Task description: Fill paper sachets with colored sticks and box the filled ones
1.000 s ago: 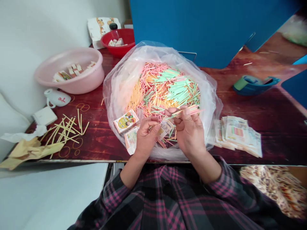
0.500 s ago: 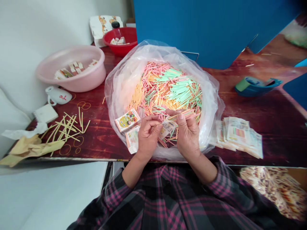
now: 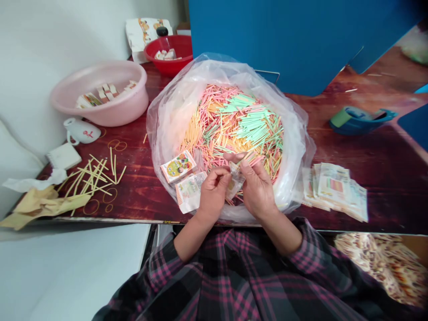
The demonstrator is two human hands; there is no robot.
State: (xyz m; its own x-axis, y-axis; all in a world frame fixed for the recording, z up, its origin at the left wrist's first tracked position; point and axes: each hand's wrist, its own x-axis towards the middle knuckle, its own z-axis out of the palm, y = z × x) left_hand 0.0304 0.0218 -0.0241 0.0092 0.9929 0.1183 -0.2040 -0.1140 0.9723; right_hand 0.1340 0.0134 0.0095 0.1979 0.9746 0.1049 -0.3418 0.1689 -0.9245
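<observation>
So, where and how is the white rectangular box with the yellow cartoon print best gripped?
Probably pinch the box across its long sides, toward its left end, coming from above left: it lies broad face up and that end looks free, while the white printed pack crowds its near side and the left hand is to its right.

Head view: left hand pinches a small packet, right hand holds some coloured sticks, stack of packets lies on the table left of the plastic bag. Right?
Not quite: the stack of packets lies right of the plastic bag, as the head view shows. The rest stands: left hand on the small packet, right hand holding coloured sticks.
</observation>
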